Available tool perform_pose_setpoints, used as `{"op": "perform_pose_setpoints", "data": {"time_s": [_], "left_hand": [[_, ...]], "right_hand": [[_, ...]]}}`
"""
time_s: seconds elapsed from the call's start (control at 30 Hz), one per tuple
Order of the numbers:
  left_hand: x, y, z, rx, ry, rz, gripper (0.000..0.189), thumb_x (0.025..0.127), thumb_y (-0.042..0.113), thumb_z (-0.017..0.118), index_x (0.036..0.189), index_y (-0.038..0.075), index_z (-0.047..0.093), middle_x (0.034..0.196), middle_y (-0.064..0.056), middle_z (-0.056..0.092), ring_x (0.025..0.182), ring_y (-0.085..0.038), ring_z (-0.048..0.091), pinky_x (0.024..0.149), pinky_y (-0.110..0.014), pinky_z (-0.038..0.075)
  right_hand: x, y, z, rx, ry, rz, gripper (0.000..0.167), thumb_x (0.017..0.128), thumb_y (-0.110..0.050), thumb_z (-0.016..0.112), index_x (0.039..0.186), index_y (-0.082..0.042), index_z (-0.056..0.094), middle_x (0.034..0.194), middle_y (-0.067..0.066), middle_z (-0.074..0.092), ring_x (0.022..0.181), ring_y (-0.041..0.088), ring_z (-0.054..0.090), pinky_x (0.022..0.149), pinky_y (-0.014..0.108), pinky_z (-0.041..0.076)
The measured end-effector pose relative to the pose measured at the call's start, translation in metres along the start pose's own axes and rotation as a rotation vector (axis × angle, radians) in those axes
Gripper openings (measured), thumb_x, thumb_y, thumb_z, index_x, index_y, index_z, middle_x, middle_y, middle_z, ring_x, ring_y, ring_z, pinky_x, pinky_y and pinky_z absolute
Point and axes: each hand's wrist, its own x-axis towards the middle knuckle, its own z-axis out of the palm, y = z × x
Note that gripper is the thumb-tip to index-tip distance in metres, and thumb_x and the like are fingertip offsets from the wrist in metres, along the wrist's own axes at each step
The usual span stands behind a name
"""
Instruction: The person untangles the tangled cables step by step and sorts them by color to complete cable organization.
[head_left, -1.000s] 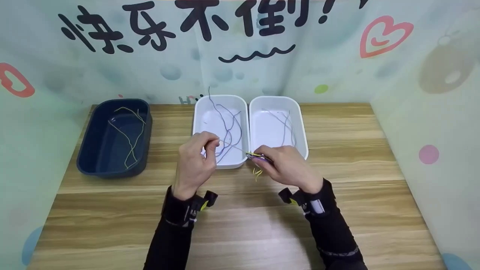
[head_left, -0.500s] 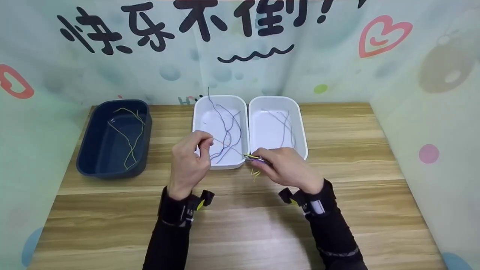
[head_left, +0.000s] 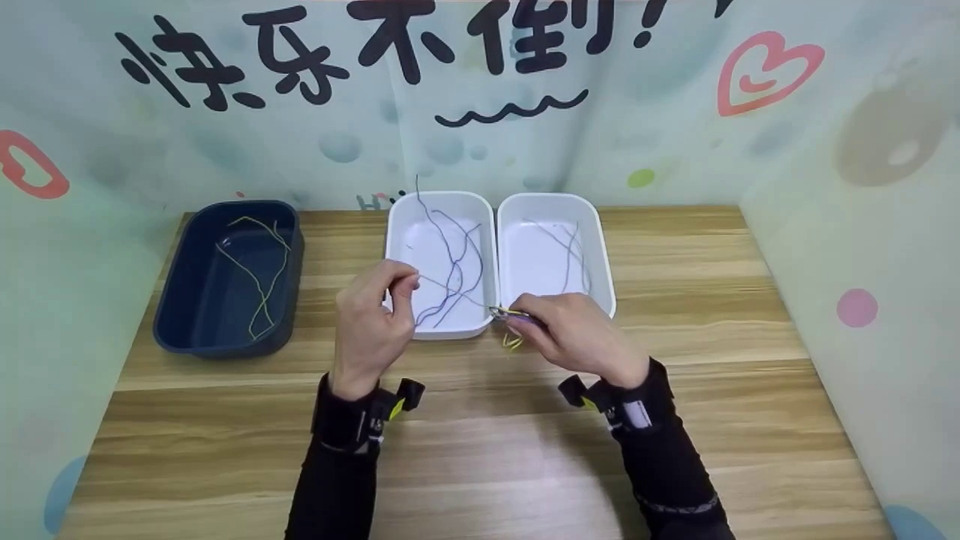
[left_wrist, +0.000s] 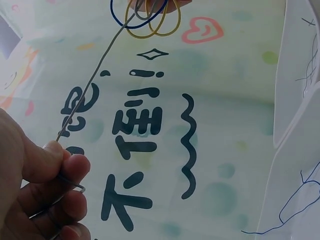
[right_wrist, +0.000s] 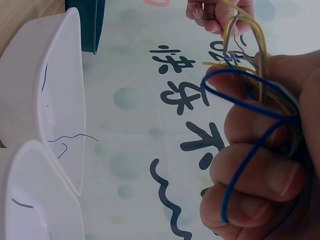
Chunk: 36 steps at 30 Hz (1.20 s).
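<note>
My left hand (head_left: 371,322) pinches the end of a thin grey wire (left_wrist: 103,61) between thumb and forefinger. The wire runs in a straight line to my right hand (head_left: 589,334), whose curled fingers grip a bundle of looped wires (head_left: 510,313). Blue, yellow and grey loops stick out of that fist in the right wrist view, a blue loop (right_wrist: 245,102) nearest the camera. Part of the bundle is hidden inside the fingers. Both hands are over the front edges of two white bins, and yellow ends hang below the right thumb.
The left white bin (head_left: 442,334) holds several blue wires, one poking over its back edge. Grey wires lie in the right white bin (head_left: 609,270), which stands against it. A dark blue bin (head_left: 169,300) at the left contains yellow wires. A printed cloth backdrop (head_left: 465,161) rises behind.
My left hand has moved left, away from the right hand, and the stretch of grey wire between them is longer. The right hand stays nearly in place, gripping the bundle.
</note>
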Motion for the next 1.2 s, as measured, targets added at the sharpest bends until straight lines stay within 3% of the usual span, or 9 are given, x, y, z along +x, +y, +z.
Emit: {"op": "perform_pose_setpoints", "data": {"time_s": [0.67,0.9,1.03,1.2], "left_hand": [[0.001,-0.001,-0.005,-0.001,0.046,-0.004,0.007,0.089,0.0,0.061,0.083,-0.001,0.063,0.074,-0.01,0.065,0.062,-0.017,0.056,0.054,-0.033,0.046],[0.001,-0.003,-0.007,0.018,0.057,-0.007,0.006,0.088,-0.003,0.061,0.083,-0.001,0.063,0.073,-0.01,0.065,0.062,-0.019,0.056,0.056,-0.026,0.043],[0.004,-0.008,-0.017,0.035,0.129,-0.075,0.007,0.087,-0.005,0.06,0.082,-0.002,0.063,0.073,-0.012,0.067,0.062,-0.02,0.059,0.059,-0.021,0.046],[0.006,-0.019,-0.041,0.018,0.293,-0.185,0.009,0.09,-0.002,0.06,0.082,-0.006,0.06,0.071,-0.013,0.067,0.065,-0.003,0.055,0.063,-0.011,0.041]], "right_hand": [[-0.001,0.002,-0.005,-0.002,0.049,-0.009,0.012,0.097,-0.018,0.057,0.087,-0.013,0.061,0.066,-0.006,0.055,0.059,0.008,0.05,0.056,0.029,0.045],[-0.001,0.003,-0.005,-0.02,0.041,0.01,0.014,0.097,-0.019,0.056,0.086,-0.012,0.06,0.066,-0.005,0.053,0.061,0.011,0.051,0.056,0.03,0.045],[-0.003,0.006,-0.009,-0.046,0.028,0.037,0.015,0.097,-0.021,0.056,0.086,-0.012,0.06,0.067,-0.004,0.054,0.061,0.012,0.053,0.057,0.032,0.046],[-0.01,0.015,-0.016,-0.03,0.045,0.137,0.014,0.096,-0.018,0.059,0.086,-0.009,0.06,0.063,-0.003,0.05,0.058,0.014,0.051,0.055,0.032,0.045]]}}
